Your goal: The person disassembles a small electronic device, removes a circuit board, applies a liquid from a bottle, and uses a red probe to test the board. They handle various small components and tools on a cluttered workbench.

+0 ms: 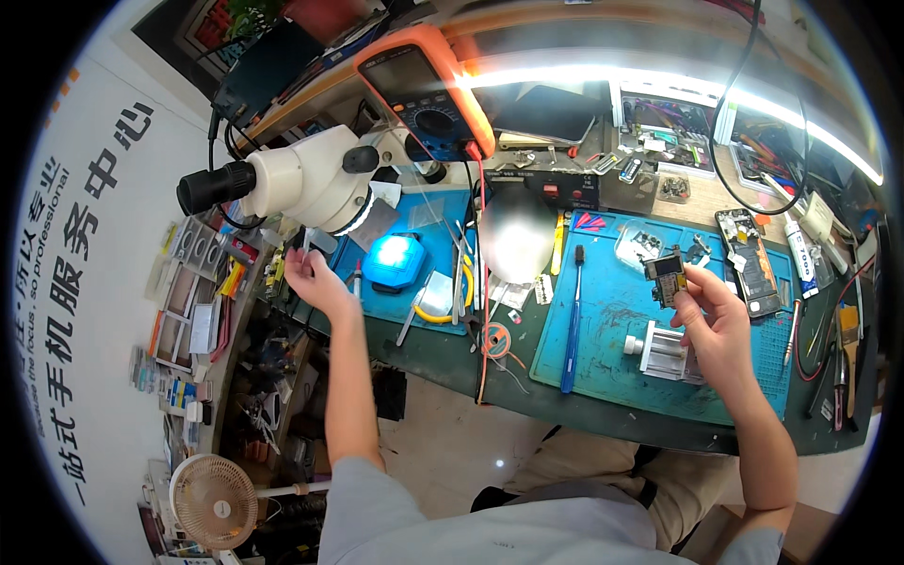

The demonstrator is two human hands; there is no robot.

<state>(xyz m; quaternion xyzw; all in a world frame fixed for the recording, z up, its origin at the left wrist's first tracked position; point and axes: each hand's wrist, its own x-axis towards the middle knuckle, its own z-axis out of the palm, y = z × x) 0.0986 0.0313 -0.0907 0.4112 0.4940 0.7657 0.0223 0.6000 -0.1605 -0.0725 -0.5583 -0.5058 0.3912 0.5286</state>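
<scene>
Over blue mat (pixel 603 311), right hand (pixel 720 325) pinching small dark circuit board (pixel 667 273), gold contacts

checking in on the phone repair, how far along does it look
Done: the phone lies opened on the blue mat, insides exposed. In hand: the right hand holds a small circuit board up by its edge, while the left hand reaches toward the microscope with something thin. Left, by the look of it: the board is not back in the phone, which remains open.

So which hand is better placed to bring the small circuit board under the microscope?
Probably right: the right hand already holds the circuit board over the blue mat. The left hand is by the microscope.
</scene>
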